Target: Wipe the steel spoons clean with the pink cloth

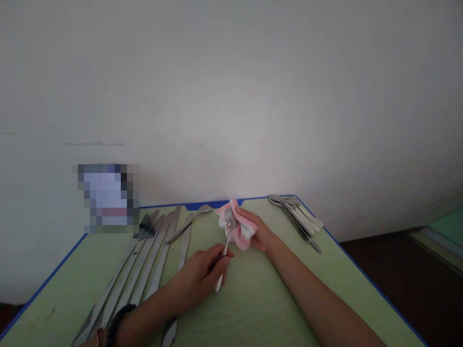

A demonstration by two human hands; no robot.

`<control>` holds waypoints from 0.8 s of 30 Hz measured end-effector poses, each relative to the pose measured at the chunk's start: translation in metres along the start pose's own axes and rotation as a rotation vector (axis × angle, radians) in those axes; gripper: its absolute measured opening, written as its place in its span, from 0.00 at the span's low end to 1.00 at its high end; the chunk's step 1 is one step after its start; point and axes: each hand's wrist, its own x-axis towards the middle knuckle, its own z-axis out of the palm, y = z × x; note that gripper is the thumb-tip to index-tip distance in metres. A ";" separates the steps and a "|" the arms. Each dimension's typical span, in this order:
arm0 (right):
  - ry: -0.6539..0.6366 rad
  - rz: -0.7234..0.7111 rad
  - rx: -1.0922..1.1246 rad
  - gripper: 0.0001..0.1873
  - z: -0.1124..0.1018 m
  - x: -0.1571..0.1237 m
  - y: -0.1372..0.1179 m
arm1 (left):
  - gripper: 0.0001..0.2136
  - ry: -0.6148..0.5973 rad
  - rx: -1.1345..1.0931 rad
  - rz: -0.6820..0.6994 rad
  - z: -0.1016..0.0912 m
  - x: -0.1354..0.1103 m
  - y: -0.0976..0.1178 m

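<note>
My left hand is closed around the handle of a metal spoon, whose bowl points away from me. In my right hand is a pink and white cloth, bunched up behind and around the spoon's bowl. Bowl and cloth appear to touch. The fingers of my right hand are partly hidden behind the cloth. Left of my hands, another spoon lies on the table, its handle resting near several long metal knives.
The pale green table has a blue edge and stands against a grey wall. At its far right lies a pile of spoons beside pale-handled cutlery. A blurred-out upright object stands at the far left.
</note>
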 end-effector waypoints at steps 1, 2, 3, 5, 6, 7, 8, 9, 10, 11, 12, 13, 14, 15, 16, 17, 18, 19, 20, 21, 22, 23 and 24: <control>0.014 -0.019 0.031 0.13 0.000 0.002 0.000 | 0.11 -0.001 -0.002 0.001 0.000 0.000 0.000; 0.022 -0.036 0.057 0.14 0.000 0.004 0.000 | 0.11 -0.001 -0.004 0.002 0.000 0.000 0.001; 0.023 -0.054 0.079 0.13 0.001 0.006 0.000 | 0.11 -0.001 -0.005 0.002 0.000 0.000 0.001; 0.032 -0.091 0.131 0.12 0.002 0.007 -0.002 | 0.11 0.000 -0.006 0.003 0.000 0.000 0.000; 0.043 -0.107 0.164 0.11 0.002 0.008 -0.004 | 0.11 -0.001 -0.009 0.003 0.000 0.000 0.000; 0.060 -0.121 0.201 0.10 0.003 0.008 -0.005 | 0.11 -0.006 -0.011 0.005 0.001 0.000 -0.001; 0.075 -0.127 0.235 0.10 0.003 0.008 -0.007 | 0.11 -0.013 -0.009 0.007 0.001 0.000 -0.001; 0.090 -0.128 0.262 0.09 0.003 0.008 -0.008 | 0.11 -0.023 -0.005 0.007 0.001 -0.001 -0.001; 0.103 -0.128 0.279 0.09 0.003 0.008 -0.009 | 0.11 -0.032 0.002 0.006 0.000 -0.002 -0.001; 0.113 -0.131 0.288 0.09 0.003 0.008 -0.010 | 0.11 -0.039 0.012 0.004 0.000 -0.002 -0.001; 0.118 -0.133 0.287 0.08 0.002 0.008 -0.010 | 0.11 -0.042 0.026 0.003 0.000 -0.003 0.000; 0.119 -0.139 0.276 0.09 0.002 0.009 -0.010 | 0.11 -0.045 0.042 0.006 0.000 -0.003 0.000; 0.117 -0.147 0.258 0.09 0.002 0.009 -0.010 | 0.11 -0.045 0.057 0.012 0.000 -0.003 0.001; 0.112 -0.153 0.237 0.10 0.001 0.010 -0.010 | 0.11 -0.044 0.075 0.022 -0.001 -0.003 0.001; 0.102 -0.155 0.214 0.11 0.001 0.010 -0.009 | 0.12 -0.042 0.092 0.035 -0.001 -0.003 0.002; 0.085 -0.152 0.197 0.12 0.001 0.010 -0.008 | 0.12 -0.042 0.106 0.048 -0.001 -0.002 0.002; 0.064 -0.145 0.188 0.13 0.001 0.010 -0.008 | 0.12 -0.041 0.119 0.058 -0.002 -0.002 0.003; 0.040 -0.137 0.190 0.14 0.002 0.010 -0.007 | 0.12 -0.042 0.130 0.065 -0.001 -0.002 0.003; 0.012 -0.128 0.198 0.14 0.002 0.010 -0.006 | 0.11 -0.044 0.143 0.068 -0.001 -0.002 0.003; -0.016 -0.123 0.210 0.14 0.002 0.009 -0.006 | 0.10 -0.043 0.157 0.065 -0.001 -0.002 0.003; -0.038 -0.119 0.223 0.14 0.002 0.009 -0.005 | 0.09 -0.038 0.170 0.057 0.000 -0.002 0.003; -0.050 -0.113 0.234 0.14 0.001 0.009 -0.005 | 0.07 -0.023 0.183 0.046 0.001 -0.002 0.003; -0.053 -0.107 0.243 0.14 0.001 0.009 -0.004 | 0.06 0.002 0.194 0.037 0.002 -0.003 0.002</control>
